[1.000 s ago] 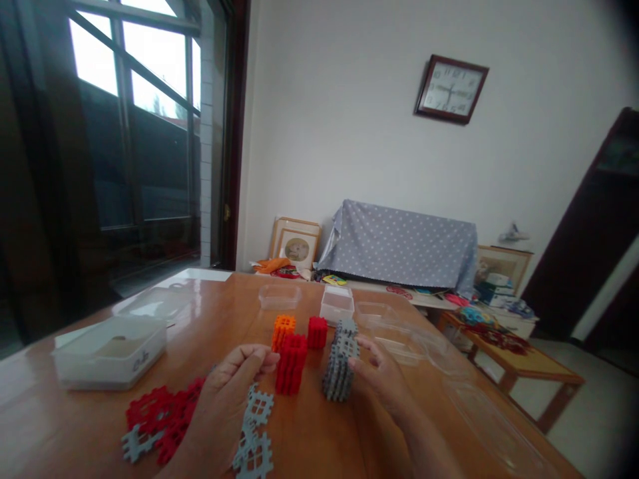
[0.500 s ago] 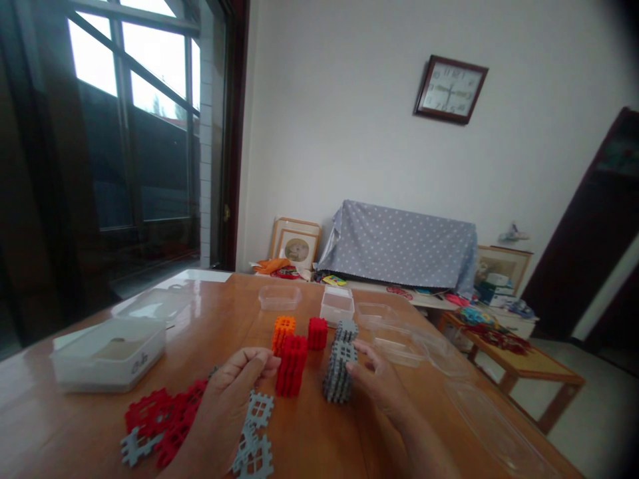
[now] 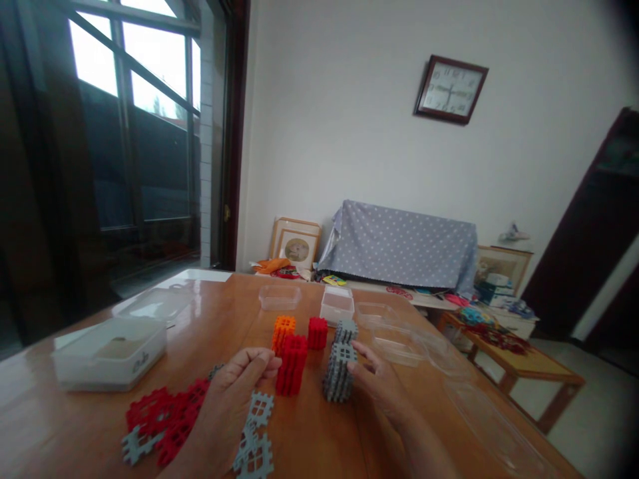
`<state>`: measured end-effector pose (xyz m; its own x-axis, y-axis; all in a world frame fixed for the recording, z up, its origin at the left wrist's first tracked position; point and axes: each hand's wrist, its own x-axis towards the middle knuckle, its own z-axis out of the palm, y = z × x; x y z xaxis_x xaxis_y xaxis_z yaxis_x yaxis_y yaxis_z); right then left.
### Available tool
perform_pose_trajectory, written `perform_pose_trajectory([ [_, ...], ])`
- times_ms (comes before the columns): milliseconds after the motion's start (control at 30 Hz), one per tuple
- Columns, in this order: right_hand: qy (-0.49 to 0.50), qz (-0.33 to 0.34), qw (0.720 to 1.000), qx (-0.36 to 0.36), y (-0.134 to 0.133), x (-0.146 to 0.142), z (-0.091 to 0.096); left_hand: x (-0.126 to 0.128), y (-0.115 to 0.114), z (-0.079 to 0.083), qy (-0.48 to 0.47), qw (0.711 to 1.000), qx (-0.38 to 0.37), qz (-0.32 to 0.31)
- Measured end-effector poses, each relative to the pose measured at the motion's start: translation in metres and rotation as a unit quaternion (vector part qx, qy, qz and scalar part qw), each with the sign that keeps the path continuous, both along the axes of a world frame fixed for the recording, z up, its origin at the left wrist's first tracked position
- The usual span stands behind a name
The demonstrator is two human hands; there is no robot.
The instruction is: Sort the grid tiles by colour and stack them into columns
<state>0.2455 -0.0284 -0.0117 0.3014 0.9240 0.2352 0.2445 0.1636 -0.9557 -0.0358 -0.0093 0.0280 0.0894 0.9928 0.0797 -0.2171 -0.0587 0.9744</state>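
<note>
My left hand (image 3: 239,379) is closed in a pinch just left of a tall red stack of notched plastic tiles (image 3: 291,366); what its fingertips hold, if anything, is hidden. On the right, my right hand (image 3: 382,382) has its thumb and fingers against the right edge of a tall grey stack of notched tiles (image 3: 339,372). Behind these stand an orange stack (image 3: 283,327), a shorter red stack (image 3: 317,332) and another grey stack (image 3: 346,329). Loose red tiles (image 3: 164,412) and loose grey tiles (image 3: 257,456) lie around my left forearm, which partly covers them.
A white plastic box (image 3: 110,359) stands at the left of the wooden table (image 3: 319,436). Toward the back are a small clear tray (image 3: 279,298) and a white container (image 3: 337,306). Clear trays (image 3: 399,346) and a clear lid (image 3: 494,426) line the right side.
Almost nothing differs. Both hands stay in the same places beside the stacks, with only a very slight shift of the right fingers at the grey stack.
</note>
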Motion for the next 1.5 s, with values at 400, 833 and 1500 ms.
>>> perform_pose_trajectory([
  [400,0.046,-0.002,0.999,0.016,-0.01,0.0,0.005,-0.006,0.004,0.0,0.022,0.999,0.026,0.012],
  [833,0.088,-0.133,0.984,0.075,-0.008,-0.021,-0.004,0.032,-0.034,-0.014,-0.024,0.987,0.017,-0.158],
  [1500,-0.253,0.128,0.956,0.069,-0.047,-0.13,0.0,-0.062,0.028,-0.034,0.423,0.892,0.144,-0.07],
])
